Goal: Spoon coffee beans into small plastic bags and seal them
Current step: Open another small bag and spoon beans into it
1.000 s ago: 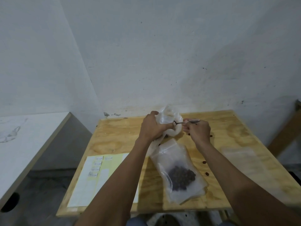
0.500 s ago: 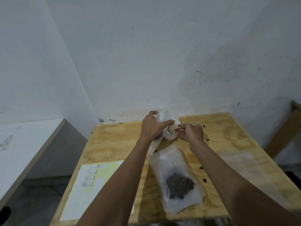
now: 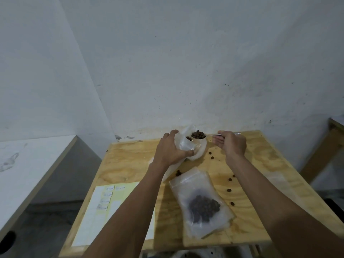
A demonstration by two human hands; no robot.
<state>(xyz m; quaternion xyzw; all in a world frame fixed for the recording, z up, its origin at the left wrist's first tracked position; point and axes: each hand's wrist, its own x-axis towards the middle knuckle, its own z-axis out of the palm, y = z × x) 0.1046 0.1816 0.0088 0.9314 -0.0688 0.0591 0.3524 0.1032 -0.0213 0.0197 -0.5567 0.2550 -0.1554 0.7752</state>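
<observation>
One spoonful [image 3: 198, 135] over bag [image 3: 188, 146]

So the left hand [image 3: 172, 150] gripped a small plastic bag [image 3: 188, 146] upright at the back of the plywood worktop [image 3: 128, 164], while the right hand [image 3: 231, 145] held a spoon [image 3: 200, 135] heaped with beans right over its mouth. A filled bag [image 3: 201, 202] lay flat nearer the camera, loose beans [image 3: 229, 190] scattered beside it, and a label sheet [image 3: 104, 205] sat on the left.
</observation>
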